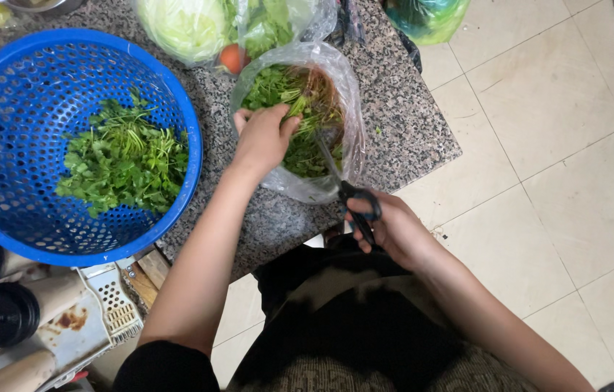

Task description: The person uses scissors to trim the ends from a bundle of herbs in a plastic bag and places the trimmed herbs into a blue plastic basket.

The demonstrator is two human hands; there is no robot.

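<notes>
Hidden or cut off: the fingertips of the left hand (263, 136) are sinking into the herb bunch (305, 120), so how firmly they are closing is hard to tell; the blade tips of the scissors (347, 190) are disappearing among the stems, and whether the blades are parted cannot be told; the blue colander (2, 87) is running off the left edge.
Left hand: curling over the leafy greens inside the clear plastic bag (350, 109), fingers gathering a clump of stems.
Right hand: the right hand (390, 229) is wrapping around the black scissor handles, fingers through the loops, closed on them, just off the counter's edge.
Materials and shapes: the bag is looking thin, crinkled and glossy; the counter (408, 116) is speckled grey stone; the colander is round, perforated plastic, holding a loose heap of cut herbs (125, 160); the floor (561, 131) is showing pale square tiles.
Scissors' axis: running from the handles near the person's lap up and slightly left into the bag's mouth, tips pointing away from the body.
Herb bunch: lying in the bag on the counter, right of the colander, brownish root ends showing toward the upper right.
Beyond: a pale cabbage (183, 25) in another bag is sitting at the far edge.
</notes>
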